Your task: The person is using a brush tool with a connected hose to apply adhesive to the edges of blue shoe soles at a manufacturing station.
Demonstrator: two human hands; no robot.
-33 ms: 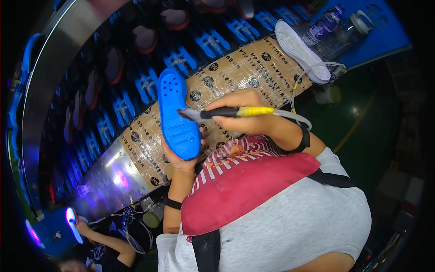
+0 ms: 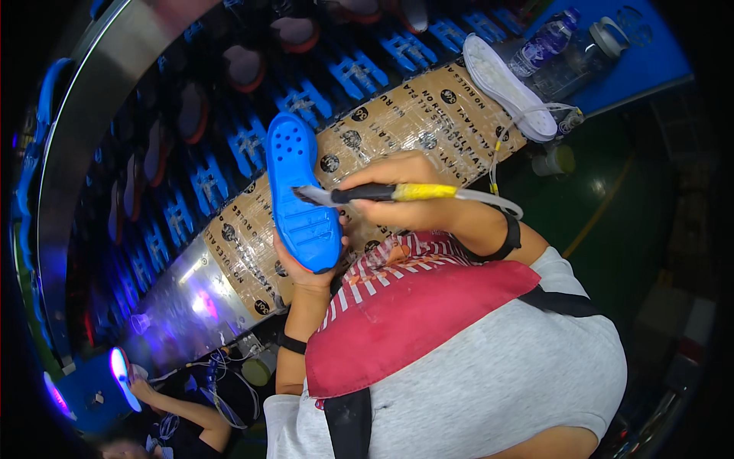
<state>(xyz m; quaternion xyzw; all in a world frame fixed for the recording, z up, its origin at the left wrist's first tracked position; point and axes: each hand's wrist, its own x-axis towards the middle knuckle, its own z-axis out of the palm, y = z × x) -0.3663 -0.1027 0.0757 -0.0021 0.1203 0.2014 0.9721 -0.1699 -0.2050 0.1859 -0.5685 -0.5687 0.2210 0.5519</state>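
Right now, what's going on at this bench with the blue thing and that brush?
A person holds a blue shoe sole up in the left hand, bottom side showing. The right hand grips a brush with a yellow-wrapped handle, its tip touching the sole. Behind them runs a conveyor of blue holders carrying more soles. A white sole lies on the taped cardboard ledge, near two plastic bottles. Another worker's hand shows at lower left.

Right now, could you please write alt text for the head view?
A left hand holds a blue rubber shoe sole upright while the right hand touches a yellow-banded black brush tool to it, above a taped cardboard bench.
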